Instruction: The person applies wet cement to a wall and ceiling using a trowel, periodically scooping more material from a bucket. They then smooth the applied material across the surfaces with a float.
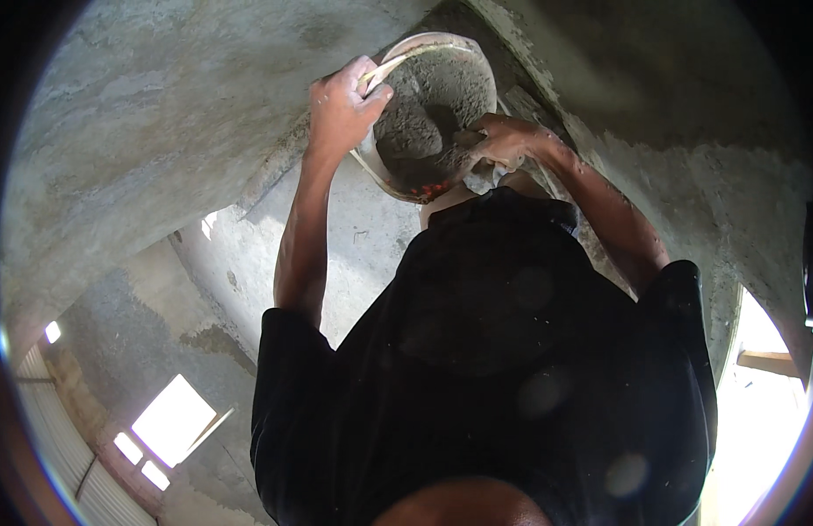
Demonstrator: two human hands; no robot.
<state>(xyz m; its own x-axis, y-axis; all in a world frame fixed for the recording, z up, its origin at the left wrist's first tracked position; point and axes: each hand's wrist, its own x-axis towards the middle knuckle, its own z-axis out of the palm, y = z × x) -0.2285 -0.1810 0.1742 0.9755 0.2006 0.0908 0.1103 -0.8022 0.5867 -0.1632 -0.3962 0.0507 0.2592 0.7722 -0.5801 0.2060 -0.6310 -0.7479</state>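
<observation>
A round, pale-rimmed bucket [487, 79] is at the far middle of the scene, its mouth facing up toward the head, with rough grey mortar [411, 127] inside. The mortar lies uneven, with a rounded lump toward the left and a darker hollow beside it; small orange-red patches [431, 189] show at the bucket's near edge. The left hand [349, 95] is at the bucket's left rim, its fingers curled closed around a pale strip [385, 70]; whether that strip is the rim itself or a handle is unclear. The right hand [507, 142] is at the right rim, partly curled, with the fingers reaching in over the mortar. Something grey is at its fingertips, but I cannot tell whether it is a tool or mortar, nor how firmly the hand is closed. The person wears a black shirt [485, 351], and bare skin of the legs shows just near of the bucket. A grey plastered wall [178, 114] spreads along the left, and another rough grey wall [687, 184] stands to the right. A bright window opening [174, 419] shows at the near left, and a brightly lit opening [762, 430] at the near right.
</observation>
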